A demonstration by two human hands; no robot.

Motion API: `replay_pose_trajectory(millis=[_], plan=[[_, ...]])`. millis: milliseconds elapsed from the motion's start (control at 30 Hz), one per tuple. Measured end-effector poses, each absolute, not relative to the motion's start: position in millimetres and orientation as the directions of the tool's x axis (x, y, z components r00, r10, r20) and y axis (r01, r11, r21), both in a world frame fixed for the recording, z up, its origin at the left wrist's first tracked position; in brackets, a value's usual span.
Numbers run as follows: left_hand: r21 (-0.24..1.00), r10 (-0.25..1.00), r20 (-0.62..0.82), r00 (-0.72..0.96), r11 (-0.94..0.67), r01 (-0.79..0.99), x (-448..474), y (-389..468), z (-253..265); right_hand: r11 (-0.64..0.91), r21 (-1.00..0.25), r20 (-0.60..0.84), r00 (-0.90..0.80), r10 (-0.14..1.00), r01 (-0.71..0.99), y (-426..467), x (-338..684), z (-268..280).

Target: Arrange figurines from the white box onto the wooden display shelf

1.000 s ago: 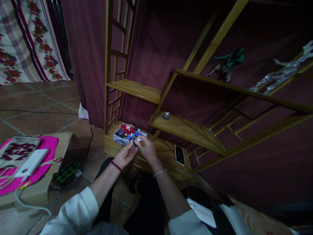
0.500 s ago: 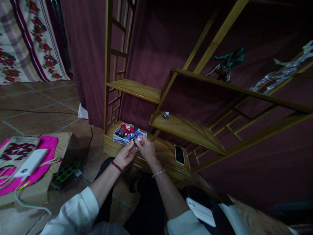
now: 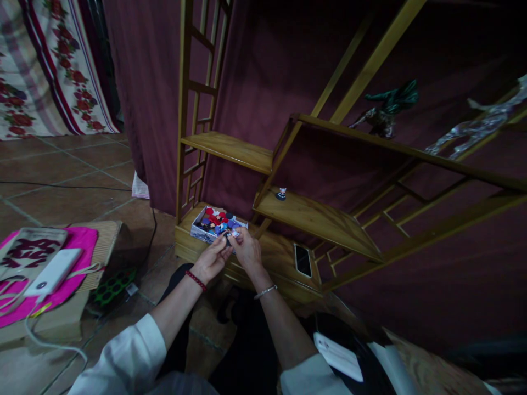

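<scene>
Just in front of a small box (image 3: 200, 232) full of colourful figurines, my two hands meet around one small figurine (image 3: 234, 233) with a dark base. My left hand (image 3: 212, 260) has its fingers closed at the base. From the other side my right hand (image 3: 248, 253) pinches the light-coloured upper part. The fingers hide much of the figurine. A similar little white figurine (image 3: 281, 193) on a dark base stands upright on the middle shelf (image 3: 317, 218), up and to the right of my hands.
A phone (image 3: 303, 260) lies on the lowest shelf. Green (image 3: 393, 101) and silvery (image 3: 477, 123) statues stand higher up on the right. At left, a low table holds a pink cloth (image 3: 84, 241) and a white power bank (image 3: 53, 271) with a cable. Wooden uprights and slats frame the shelves.
Both hands stay in nearly the same place, with the figurine still between them. The view has shifted very slightly.
</scene>
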State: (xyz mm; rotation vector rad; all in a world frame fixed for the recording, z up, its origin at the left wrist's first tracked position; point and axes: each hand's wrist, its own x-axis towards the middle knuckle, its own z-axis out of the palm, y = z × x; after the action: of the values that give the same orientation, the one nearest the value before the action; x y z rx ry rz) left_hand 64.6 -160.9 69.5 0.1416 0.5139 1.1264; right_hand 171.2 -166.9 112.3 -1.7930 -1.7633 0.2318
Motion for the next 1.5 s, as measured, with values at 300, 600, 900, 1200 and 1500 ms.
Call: replay_pose_trajectory(millis=[300,600,900,1200,1500], plan=[[0.377,0.902,-0.281,0.328,0.418,-0.826,62.2,-158.8,66.2,0.056,-0.525,0.279,0.110,0.954,0.849,-166.2,167.7,113.6],[0.406,0.906,-0.276,0.320,0.411,-0.816,59.5,-156.3,72.5,0.176,-0.535,0.334,0.016,0.942,0.826,-155.7,175.2,108.8],[0.419,0.914,-0.245,0.325,0.401,-0.814,58.0,-154.5,65.3,0.205,-0.549,0.325,-0.020,0.946,0.810,-152.9,176.4,109.3],[0.440,0.932,-0.221,0.288,0.359,-0.823,58.9,-153.9,67.9,0.158,-0.529,0.322,0.024,0.947,0.833,-153.5,173.1,114.7],[0.470,0.948,-0.146,0.282,0.318,-0.823,58.8,-154.5,66.7,0.101,-0.529,0.293,0.069,0.954,0.843,-155.7,172.8,115.3]])
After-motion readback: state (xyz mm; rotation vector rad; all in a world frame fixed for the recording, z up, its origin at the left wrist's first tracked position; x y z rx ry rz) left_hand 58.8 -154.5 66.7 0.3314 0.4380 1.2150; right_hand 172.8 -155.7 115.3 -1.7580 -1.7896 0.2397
